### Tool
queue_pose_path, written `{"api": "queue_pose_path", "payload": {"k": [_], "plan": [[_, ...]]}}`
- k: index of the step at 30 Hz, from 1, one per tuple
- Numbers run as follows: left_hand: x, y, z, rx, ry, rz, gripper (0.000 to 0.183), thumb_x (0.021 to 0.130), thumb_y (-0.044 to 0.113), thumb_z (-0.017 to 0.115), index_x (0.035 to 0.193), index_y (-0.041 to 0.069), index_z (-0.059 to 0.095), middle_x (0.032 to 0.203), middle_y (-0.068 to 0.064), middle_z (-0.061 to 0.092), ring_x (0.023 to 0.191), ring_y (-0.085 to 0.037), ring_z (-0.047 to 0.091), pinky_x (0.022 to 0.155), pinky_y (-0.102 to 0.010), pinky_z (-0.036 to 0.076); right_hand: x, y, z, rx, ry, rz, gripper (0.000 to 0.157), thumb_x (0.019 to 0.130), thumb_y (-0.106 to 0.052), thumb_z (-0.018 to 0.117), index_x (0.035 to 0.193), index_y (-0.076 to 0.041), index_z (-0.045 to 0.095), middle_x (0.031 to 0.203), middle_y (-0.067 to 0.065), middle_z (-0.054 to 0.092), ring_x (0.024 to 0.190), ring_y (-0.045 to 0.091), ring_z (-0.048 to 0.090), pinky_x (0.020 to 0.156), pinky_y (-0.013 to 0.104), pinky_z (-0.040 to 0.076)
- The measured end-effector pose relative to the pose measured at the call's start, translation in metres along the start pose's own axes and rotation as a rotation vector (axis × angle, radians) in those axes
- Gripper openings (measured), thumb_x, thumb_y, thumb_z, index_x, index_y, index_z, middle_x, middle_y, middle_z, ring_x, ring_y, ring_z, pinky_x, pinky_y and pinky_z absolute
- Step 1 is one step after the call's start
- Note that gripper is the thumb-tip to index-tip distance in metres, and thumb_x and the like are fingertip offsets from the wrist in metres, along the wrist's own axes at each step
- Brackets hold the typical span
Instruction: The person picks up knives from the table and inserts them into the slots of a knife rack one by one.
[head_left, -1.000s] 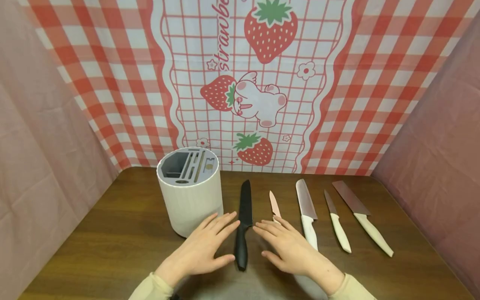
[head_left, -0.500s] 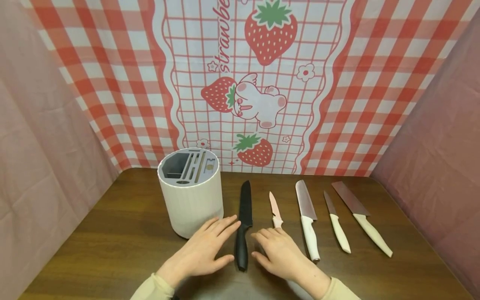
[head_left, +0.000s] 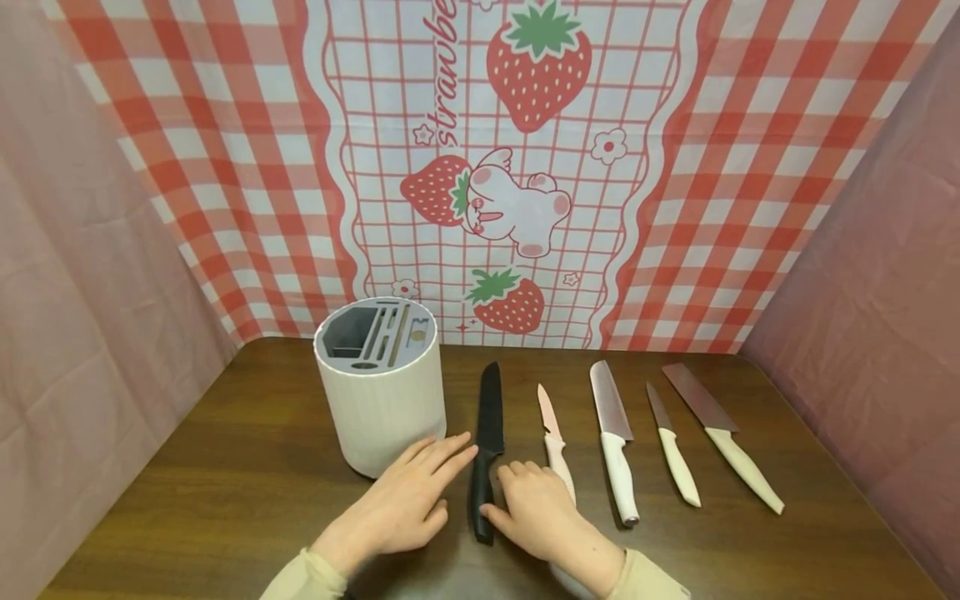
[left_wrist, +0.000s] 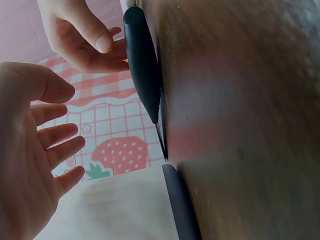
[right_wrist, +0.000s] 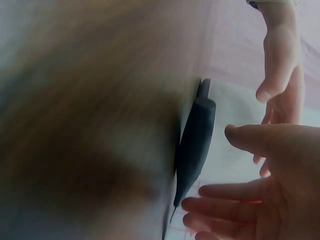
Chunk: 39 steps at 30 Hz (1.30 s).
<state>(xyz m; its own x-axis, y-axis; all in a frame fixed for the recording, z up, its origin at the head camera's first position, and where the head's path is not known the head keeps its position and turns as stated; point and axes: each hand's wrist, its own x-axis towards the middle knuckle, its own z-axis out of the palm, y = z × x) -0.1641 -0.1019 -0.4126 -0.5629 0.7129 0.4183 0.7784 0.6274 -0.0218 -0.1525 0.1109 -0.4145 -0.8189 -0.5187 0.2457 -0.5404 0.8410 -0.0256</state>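
Observation:
A black knife lies flat on the table, its handle toward me. My right hand hovers over that handle, thumb on one side and fingers on the other. In the right wrist view the thumb stands apart from the handle, while the fingertips are close to it; contact is hard to judge. To the left, my left hand is held with relaxed fingers in front of the white knife block, holding nothing. Just beyond my right hand lies a small pink knife, its handle end partly covered.
Farther right lie a white-handled knife, a slim cream-handled knife and a cleaver, spaced apart on the wooden table. The block's top has slots and a wide compartment. A strawberry-print cloth hangs behind.
My right hand has moved left and toward me, down over the black knife's handle, uncovering more of the pink and white-handled knives. My left hand has barely moved; its thumb has drawn in slightly.

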Motion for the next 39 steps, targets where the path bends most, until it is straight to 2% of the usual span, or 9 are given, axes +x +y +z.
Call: {"api": "queue_pose_path", "payload": {"k": [5,12,23,31,39], "plan": [[0.0,0.0,0.001,0.002,0.0,0.0,0.07,0.072,0.02,0.06,0.137,0.011,0.038,0.143,-0.003,0.035,0.129,-0.016,0.036,0.105,-0.037,0.029,0.006,-0.011,0.001,-0.006,-0.06,0.063,0.06,0.076,-0.056,0.061,0.097,0.0,0.063,0.077,0.005,0.061,0.066,0.018,0.057,0.055,0.031,0.047],[-0.001,-0.001,0.001,0.007,-0.005,-0.013,0.068,0.075,0.02,0.06,0.138,0.009,0.037,0.143,-0.005,0.036,0.129,-0.016,0.036,0.105,-0.038,0.03,0.011,-0.019,0.005,0.019,-0.208,0.185,0.073,0.073,-0.062,0.059,0.106,0.003,0.06,0.088,0.013,0.063,0.076,0.027,0.062,0.06,0.039,0.05],[-0.001,-0.001,0.001,0.004,-0.011,-0.009,0.066,0.077,0.025,0.062,0.137,0.009,0.039,0.142,-0.006,0.037,0.128,-0.018,0.037,0.105,-0.039,0.03,0.015,-0.022,0.005,0.01,-0.304,0.264,0.065,0.075,-0.062,0.057,0.095,-0.001,0.065,0.08,0.011,0.064,0.072,0.028,0.062,0.056,0.041,0.048],[-0.004,-0.003,-0.002,0.003,-0.01,-0.029,0.066,0.078,0.026,0.062,0.137,0.009,0.038,0.142,-0.006,0.037,0.128,-0.018,0.037,0.105,-0.038,0.03,0.016,-0.026,0.004,0.016,-0.322,0.278,0.055,0.077,-0.058,0.057,0.077,-0.003,0.066,0.069,0.01,0.063,0.063,0.027,0.061,0.051,0.04,0.047],[-0.004,-0.002,0.0,-0.011,-0.031,-0.026,0.065,0.079,0.027,0.062,0.137,0.009,0.039,0.143,-0.006,0.036,0.128,-0.02,0.038,0.106,-0.04,0.029,0.014,-0.026,0.001,0.015,-0.353,0.318,0.051,0.078,-0.053,0.059,0.072,-0.002,0.063,0.064,0.009,0.06,0.059,0.025,0.06,0.05,0.038,0.047]]}}
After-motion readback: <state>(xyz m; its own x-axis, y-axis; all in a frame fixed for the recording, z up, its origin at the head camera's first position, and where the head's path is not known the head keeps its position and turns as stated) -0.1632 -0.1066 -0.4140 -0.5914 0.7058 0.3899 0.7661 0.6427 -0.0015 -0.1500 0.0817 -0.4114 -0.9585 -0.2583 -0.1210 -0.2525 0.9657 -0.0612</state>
